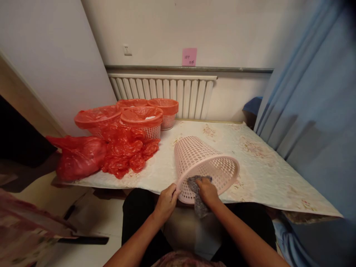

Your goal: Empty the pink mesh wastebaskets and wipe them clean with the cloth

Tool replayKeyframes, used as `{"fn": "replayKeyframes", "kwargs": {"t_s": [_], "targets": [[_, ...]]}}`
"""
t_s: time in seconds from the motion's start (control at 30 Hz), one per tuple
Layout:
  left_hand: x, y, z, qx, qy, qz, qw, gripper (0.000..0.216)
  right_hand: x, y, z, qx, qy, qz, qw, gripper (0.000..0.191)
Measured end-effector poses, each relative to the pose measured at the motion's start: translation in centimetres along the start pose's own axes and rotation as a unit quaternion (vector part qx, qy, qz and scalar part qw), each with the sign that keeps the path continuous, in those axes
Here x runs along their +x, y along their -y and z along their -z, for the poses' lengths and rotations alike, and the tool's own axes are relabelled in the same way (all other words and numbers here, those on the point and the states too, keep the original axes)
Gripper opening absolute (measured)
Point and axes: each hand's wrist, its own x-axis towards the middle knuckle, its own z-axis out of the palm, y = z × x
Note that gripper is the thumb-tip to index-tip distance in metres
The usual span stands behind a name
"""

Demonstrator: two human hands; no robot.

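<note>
A pink perforated plastic basket (200, 157) lies on its side at the near edge of the table (258, 167), its mouth turned toward me. My left hand (166, 202) grips the basket's rim on the left. My right hand (207, 191) is closed on a grey cloth (198, 202) and reaches into the basket's mouth, pressing the cloth against the inside. Part of the cloth hangs below the rim.
Several pink baskets lined with red bags (141, 116) stand at the table's back left. Loose red plastic bags (122, 152) are heaped in front of them. A white radiator (178, 92) runs along the wall. A blue curtain (314, 104) hangs at the right.
</note>
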Motion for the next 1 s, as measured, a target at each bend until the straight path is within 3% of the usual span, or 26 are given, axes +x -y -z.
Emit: {"fn": "replayKeyframes", "kwargs": {"t_s": [0.1, 0.23, 0.33, 0.57, 1.0], "targets": [[0.8, -1.4, 0.3, 0.006, 0.009, -0.02, 1.0, 0.025, 0.1, -2.1, 0.7, -0.069, 0.001, -0.023, 0.997, 0.036], [1.1, -2.3, -0.7, -0.007, -0.009, -0.01, 1.0, 0.023, -0.1, -2.5, 0.4, -0.072, -0.03, -0.038, 0.996, 0.039], [0.4, -1.4, -2.0, -0.029, -0.027, 0.023, 0.999, 0.02, -0.5, -2.2, -0.4, -0.056, -0.056, -0.058, 0.995, 0.043], [-1.2, 1.3, -4.3, -0.074, -0.008, 0.063, 0.995, 0.018, -0.8, -2.1, -0.7, -0.054, -0.06, -0.071, 0.994, 0.044], [-1.8, 2.4, -5.1, -0.106, 0.015, 0.087, 0.99, 0.026, -1.0, -2.1, -1.2, -0.065, -0.075, -0.076, 0.992, 0.044]]}}
